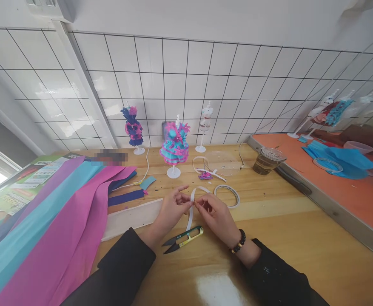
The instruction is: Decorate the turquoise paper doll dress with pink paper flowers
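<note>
My left hand pinches a narrow white ribbon between thumb and fingers. Close beside it, my right hand has its fingertips closed on the same ribbon. The ribbon loops up behind the fingers, and a tail hangs below them. Yellow-and-green thread snips lie just below my hands, blades to the left. A roll of white tape rests behind my right hand. Beyond my hands stands a small dress form in a turquoise and pink ruffled dress.
Pink, turquoise and purple sheets cover the left side. Two more dress forms stand by the tiled wall. A cup is at the right, beside a raised orange surface with blue material.
</note>
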